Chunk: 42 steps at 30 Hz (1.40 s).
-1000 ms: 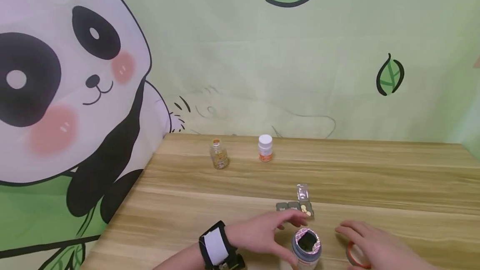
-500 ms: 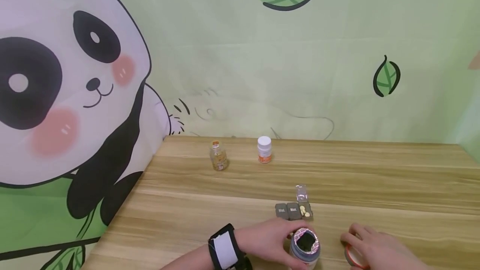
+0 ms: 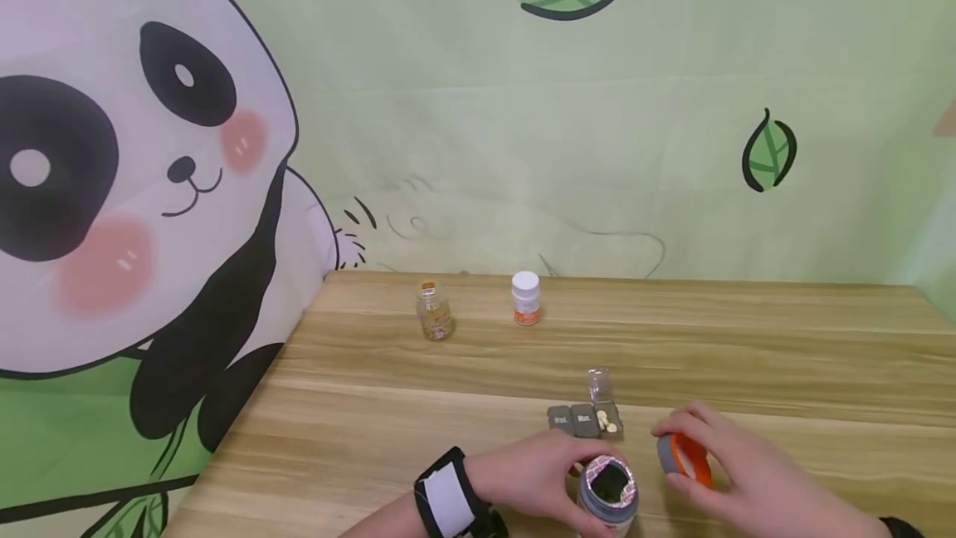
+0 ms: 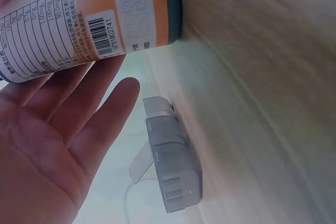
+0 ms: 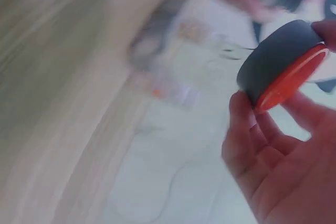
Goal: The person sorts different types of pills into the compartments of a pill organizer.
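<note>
My left hand (image 3: 534, 476) grips an uncapped pill bottle (image 4: 86, 17) with an orange and white label, its fingers and thumb round the sides. The bottle stands upright, its mouth ringed by torn foil (image 3: 608, 481). To the right, my right hand (image 3: 747, 471) pinches a grey bottle cap (image 5: 286, 59) with an orange inside, tilted on edge above the table. Just beyond the left hand lies a grey pill organizer (image 3: 584, 420); its right compartment has the clear lid raised and pale tablets (image 3: 607, 422) inside.
A clear bottle (image 3: 436, 314) with amber contents and a white bottle (image 3: 526, 299) with an orange band stand at the back of the wooden table (image 3: 784, 339). Behind the table hangs a green cloth (image 3: 448, 106) printed with a panda and leaves.
My left hand has closed round the bottle. My right hand has lifted the cap off the table, tipped it on edge and brought it left toward the bottle.
</note>
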### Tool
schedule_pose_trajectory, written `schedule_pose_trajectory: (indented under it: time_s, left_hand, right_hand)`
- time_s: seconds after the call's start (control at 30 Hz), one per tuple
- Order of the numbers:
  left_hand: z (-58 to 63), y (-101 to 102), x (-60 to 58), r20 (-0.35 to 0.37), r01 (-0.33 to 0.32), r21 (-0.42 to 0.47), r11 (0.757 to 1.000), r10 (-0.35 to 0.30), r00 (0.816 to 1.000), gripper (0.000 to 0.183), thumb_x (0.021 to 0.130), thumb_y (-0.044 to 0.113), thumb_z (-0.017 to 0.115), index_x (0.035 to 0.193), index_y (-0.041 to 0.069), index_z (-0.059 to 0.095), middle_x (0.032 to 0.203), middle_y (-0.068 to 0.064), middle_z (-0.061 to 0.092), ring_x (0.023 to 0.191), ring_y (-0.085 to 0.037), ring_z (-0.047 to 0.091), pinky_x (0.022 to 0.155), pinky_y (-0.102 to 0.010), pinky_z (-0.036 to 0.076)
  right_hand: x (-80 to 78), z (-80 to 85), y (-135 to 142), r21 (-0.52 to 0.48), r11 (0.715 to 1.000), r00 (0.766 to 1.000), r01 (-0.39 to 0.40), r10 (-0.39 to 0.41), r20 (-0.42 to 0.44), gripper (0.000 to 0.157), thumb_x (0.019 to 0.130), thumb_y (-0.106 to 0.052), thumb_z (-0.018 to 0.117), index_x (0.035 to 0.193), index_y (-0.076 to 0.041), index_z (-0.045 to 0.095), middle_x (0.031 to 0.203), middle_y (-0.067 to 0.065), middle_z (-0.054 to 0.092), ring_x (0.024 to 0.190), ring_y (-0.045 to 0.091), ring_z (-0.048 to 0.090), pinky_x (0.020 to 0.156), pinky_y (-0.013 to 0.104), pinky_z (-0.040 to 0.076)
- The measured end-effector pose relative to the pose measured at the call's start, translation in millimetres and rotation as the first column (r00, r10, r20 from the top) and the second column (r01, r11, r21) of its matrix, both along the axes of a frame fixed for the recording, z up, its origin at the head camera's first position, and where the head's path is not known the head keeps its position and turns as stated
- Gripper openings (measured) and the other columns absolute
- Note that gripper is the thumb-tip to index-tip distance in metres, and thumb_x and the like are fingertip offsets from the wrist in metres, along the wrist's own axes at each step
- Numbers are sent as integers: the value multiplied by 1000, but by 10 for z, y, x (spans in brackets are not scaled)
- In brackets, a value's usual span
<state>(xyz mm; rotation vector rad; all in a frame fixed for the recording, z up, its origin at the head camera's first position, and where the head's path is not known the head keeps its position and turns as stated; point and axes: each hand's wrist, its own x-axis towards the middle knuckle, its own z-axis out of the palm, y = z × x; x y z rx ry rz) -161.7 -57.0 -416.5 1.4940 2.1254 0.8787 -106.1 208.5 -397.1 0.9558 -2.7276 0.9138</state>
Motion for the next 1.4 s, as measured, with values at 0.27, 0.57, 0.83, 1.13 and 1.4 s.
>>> schedule_pose_trajectory:
  time_s: [0.27,0.57,0.83,1.13,1.4]
  left_hand:
    - [-14,-16,8,-12,-8,1,1000,8,1000,49,83,23,80,124,12,56,108,11,64,97,10,53,84,-9,41]
    - [-23,-18,-6,75,-21,1,1000,21,997,50,84,21,78,128,10,55,115,8,63,101,6,54,86,-12,42]
    - [-33,-28,-29,181,-29,9,1000,26,983,41,86,16,76,122,6,58,109,10,64,97,9,55,87,-14,43]
    - [-27,-19,-17,115,-39,-2,999,39,993,40,85,18,77,119,8,60,103,13,65,91,11,54,80,-13,45]
    - [-8,-23,-11,128,-36,10,999,35,991,45,84,17,78,123,7,58,106,11,65,95,11,54,82,-13,44]
  right_hand:
    - [-50,149,-233,-413,897,981,-158,189,35,52,86,8,66,132,-11,53,119,-1,60,95,12,55,74,27,48]
    - [-45,26,-489,-655,726,932,-209,351,93,44,80,22,62,113,-4,49,127,9,53,115,18,53,92,26,44]
    - [4,-226,-510,-666,707,904,-237,412,115,44,80,22,62,113,-3,49,131,12,53,117,18,54,93,25,43]
    - [31,-340,-495,-661,721,915,-208,382,129,47,77,21,66,113,-5,51,132,10,56,119,16,53,93,27,41]
    - [57,-355,-549,-635,756,958,-160,274,84,47,72,15,76,104,-9,52,123,9,59,112,15,55,92,26,41]
